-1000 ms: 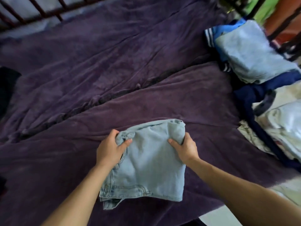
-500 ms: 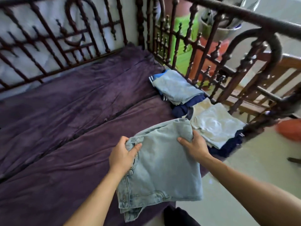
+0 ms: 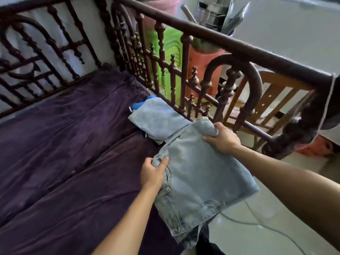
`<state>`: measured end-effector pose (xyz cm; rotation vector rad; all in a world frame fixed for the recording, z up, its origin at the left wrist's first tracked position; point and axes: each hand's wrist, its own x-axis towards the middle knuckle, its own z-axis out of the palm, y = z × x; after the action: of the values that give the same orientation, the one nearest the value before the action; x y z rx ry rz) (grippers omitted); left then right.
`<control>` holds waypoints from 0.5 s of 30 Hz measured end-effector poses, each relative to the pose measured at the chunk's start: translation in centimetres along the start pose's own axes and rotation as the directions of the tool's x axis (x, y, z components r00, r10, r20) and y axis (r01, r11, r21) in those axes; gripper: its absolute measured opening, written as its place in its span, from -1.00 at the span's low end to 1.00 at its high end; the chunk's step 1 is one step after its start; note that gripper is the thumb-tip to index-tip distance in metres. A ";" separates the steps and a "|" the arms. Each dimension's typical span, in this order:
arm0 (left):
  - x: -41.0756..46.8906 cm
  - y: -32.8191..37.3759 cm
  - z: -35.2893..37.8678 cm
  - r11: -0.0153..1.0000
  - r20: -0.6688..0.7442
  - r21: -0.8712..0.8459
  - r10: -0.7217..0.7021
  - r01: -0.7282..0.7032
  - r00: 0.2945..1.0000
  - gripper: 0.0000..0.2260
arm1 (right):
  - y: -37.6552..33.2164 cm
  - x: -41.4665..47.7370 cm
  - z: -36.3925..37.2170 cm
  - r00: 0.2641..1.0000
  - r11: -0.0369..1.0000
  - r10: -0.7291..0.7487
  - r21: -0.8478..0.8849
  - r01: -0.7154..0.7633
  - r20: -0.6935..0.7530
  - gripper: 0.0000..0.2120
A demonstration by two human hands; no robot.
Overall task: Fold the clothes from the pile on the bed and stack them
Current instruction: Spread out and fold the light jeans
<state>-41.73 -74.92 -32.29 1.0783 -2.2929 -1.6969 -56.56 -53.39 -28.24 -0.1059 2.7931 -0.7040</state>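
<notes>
Fingers (image 3: 162, 161) of the left hand (image 3: 152, 173) curl round the waistband corner of the folded jeans (image 3: 198, 177), thumb on top. The right hand (image 3: 220, 138) grips the far corner, its fingers bunched into the denim. Both hands hold the jeans over the right edge of the bed (image 3: 64, 144), partly above the floor (image 3: 230, 240), and the near end hangs down. Just beyond the jeans, a stack (image 3: 158, 118) of folded clothes lies on the bed beside the dark rail (image 3: 202, 34), with a pale denim piece on top and blue fabric showing beneath. A wooden chair (image 3: 272, 100) stands behind the rail.
</notes>
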 end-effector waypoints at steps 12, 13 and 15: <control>4.8 -5.7 11.7 0.609 0.172 0.765 0.122 -0.210 0.978 -0.35 | 9.7 9.6 7.9 0.847 0.677 -0.466 -0.512 0.528 0.257 -0.42; 4.1 -6.4 12.1 0.564 0.264 0.780 0.099 -0.273 0.959 -0.31 | 10.5 9.4 9.0 0.841 0.670 -0.448 -0.509 0.540 0.303 -0.40; 3.5 -8.1 12.9 0.505 0.375 0.808 -0.044 -0.304 0.926 -0.18 | 12.1 9.3 11.0 0.849 0.669 -0.396 -0.523 0.527 0.349 -0.36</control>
<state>-46.40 -67.72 -45.31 0.6157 -3.4912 -0.5959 -62.72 -48.99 -45.47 -0.9904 2.6709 0.1614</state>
